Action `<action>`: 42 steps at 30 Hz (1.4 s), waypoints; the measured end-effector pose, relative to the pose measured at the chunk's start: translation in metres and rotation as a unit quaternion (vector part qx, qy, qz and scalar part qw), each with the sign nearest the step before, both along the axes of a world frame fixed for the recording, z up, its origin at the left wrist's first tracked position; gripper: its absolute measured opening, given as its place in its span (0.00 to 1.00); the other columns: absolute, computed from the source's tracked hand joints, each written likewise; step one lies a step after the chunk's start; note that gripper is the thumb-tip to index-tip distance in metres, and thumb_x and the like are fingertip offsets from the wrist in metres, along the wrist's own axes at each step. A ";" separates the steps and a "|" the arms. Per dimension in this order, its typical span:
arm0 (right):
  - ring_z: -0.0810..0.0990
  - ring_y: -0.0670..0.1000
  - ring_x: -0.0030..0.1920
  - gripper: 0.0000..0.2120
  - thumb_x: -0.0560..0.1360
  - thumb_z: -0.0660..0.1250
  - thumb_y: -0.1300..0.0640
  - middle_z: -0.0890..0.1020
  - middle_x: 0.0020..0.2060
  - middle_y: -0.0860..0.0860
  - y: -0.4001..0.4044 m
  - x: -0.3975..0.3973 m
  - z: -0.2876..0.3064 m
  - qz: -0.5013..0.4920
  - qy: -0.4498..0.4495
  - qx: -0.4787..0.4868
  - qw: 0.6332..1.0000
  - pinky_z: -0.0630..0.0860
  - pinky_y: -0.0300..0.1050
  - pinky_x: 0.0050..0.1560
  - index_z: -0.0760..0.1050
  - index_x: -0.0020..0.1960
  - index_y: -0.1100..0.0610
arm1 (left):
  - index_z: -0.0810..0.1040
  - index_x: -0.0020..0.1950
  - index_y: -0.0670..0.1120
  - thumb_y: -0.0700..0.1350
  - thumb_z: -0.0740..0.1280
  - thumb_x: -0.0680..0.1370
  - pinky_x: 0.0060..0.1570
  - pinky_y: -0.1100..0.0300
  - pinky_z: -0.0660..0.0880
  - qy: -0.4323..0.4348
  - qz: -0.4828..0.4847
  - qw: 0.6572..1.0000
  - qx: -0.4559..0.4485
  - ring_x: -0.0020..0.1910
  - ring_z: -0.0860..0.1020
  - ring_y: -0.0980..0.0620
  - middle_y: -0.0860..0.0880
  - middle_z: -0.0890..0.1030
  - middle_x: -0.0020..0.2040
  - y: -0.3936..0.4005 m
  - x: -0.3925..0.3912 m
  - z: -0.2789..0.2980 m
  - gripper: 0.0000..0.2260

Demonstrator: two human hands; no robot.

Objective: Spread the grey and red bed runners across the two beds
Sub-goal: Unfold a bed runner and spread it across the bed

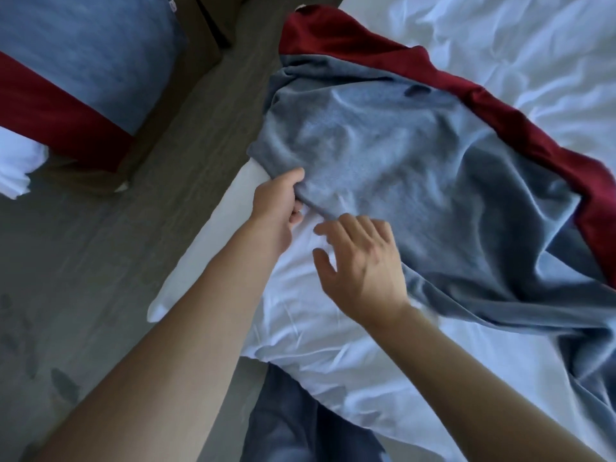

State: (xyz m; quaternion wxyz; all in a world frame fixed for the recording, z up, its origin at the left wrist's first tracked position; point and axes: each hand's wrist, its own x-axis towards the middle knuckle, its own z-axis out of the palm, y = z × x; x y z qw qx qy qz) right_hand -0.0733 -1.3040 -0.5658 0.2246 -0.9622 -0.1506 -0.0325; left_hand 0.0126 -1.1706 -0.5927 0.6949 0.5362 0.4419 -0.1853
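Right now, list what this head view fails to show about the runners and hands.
- Grey and red runner: far end cut off by the right edge.
- Left hand: fingertips tucked under the cloth it grips.
- Second bed's runner: cropped by the left edge.
- Right hand: contact with the sheet unclear.

No text could be read; a small mark on the far bed's grey runner point(83, 55) was too blurred to make out.
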 end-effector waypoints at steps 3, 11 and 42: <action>0.79 0.52 0.45 0.11 0.73 0.70 0.55 0.81 0.43 0.47 0.008 -0.022 -0.001 -0.093 0.107 0.072 0.987 0.70 0.46 0.52 0.79 0.55 0.54 | 0.73 0.38 0.48 0.47 0.68 0.76 0.23 0.64 0.62 -0.002 -0.012 0.999 0.043 0.22 0.65 0.56 0.54 0.68 0.24 0.004 -0.008 0.002 0.09; 0.79 0.53 0.51 0.14 0.74 0.69 0.54 0.82 0.49 0.48 0.025 -0.020 -0.001 -0.166 0.141 0.096 0.971 0.73 0.51 0.54 0.78 0.59 0.54 | 0.73 0.38 0.45 0.41 0.67 0.74 0.20 0.66 0.59 -0.001 -0.042 0.998 0.054 0.22 0.64 0.55 0.52 0.68 0.23 0.013 -0.010 0.005 0.06; 0.74 0.59 0.37 0.06 0.71 0.69 0.68 0.76 0.33 0.54 0.034 0.012 -0.049 -0.010 0.005 -0.139 0.990 0.72 0.56 0.45 0.77 0.40 0.59 | 0.77 0.47 0.44 0.37 0.63 0.73 0.46 0.45 0.69 -0.317 -0.550 0.521 0.571 0.47 0.76 0.39 0.43 0.79 0.45 0.141 0.020 -0.044 0.05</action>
